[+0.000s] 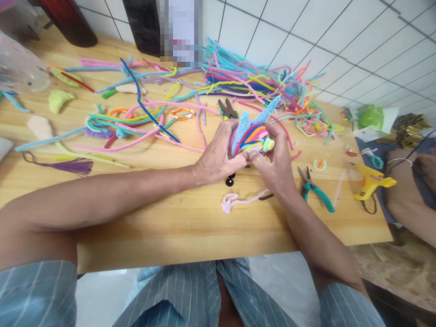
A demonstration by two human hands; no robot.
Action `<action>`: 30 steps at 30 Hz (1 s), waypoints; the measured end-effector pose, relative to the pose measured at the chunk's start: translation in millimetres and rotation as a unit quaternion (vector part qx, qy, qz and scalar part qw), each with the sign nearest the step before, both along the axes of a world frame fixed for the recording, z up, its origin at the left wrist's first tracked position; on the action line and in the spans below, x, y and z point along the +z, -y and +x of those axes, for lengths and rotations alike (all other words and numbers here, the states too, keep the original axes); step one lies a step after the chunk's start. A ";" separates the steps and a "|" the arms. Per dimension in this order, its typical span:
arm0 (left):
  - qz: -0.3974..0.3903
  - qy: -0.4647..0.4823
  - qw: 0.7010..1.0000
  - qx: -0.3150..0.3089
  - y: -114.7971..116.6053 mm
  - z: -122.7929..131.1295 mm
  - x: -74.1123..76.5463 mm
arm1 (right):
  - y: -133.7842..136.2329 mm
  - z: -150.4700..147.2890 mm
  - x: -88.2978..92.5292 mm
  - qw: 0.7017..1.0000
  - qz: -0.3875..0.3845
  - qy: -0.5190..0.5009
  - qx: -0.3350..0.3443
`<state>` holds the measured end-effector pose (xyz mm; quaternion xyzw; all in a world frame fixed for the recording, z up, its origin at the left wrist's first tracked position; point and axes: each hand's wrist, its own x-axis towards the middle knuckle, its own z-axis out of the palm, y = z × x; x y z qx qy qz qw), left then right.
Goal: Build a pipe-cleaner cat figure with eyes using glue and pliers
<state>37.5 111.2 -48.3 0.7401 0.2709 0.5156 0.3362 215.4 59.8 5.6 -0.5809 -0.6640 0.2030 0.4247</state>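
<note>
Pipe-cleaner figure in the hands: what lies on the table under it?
Black beads show on the table below the left hand and right hand gripping the pipe-cleaner figure; the rest is covered.

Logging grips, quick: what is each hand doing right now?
Left hand: closed on the multicoloured striped pipe-cleaner bundle.
Right hand: closed on the same bundle, pinching its lower edge.

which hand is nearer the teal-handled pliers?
Right. The right hand sits just left of the teal-handled pliers; the left hand is farther left, across the pipe-cleaner figure both hands hold.
</note>
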 end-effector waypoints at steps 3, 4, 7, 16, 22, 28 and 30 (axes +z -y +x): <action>0.009 0.002 1.000 0.002 0.4 0.3 -0.5 | 0.2 0.0 -0.9 1.000 0.009 0.013 -0.003; 0.013 0.001 1.000 0.003 0.4 0.2 -0.7 | 0.4 0.3 -1.2 1.000 0.011 0.015 -0.003; 0.016 -0.011 1.000 0.001 0.0 -0.8 -1.3 | 0.9 1.4 -1.5 1.000 0.015 0.017 0.003; 0.023 -0.001 1.000 -0.012 -3.0 -4.6 -1.0 | 1.8 -0.2 2.2 0.999 -0.015 -0.024 0.014; 0.026 0.000 1.000 -0.001 -1.2 -3.3 -4.6 | 2.1 -1.5 -1.0 0.999 -0.040 -0.033 0.016; 0.026 -0.010 1.000 -0.011 0.9 -5.3 -2.1 | 1.4 -1.8 -1.4 0.997 -0.047 -0.058 0.028; 0.029 -0.017 0.999 -0.017 1.2 -6.6 -0.9 | 1.4 -2.5 -0.9 0.996 -0.048 -0.073 0.030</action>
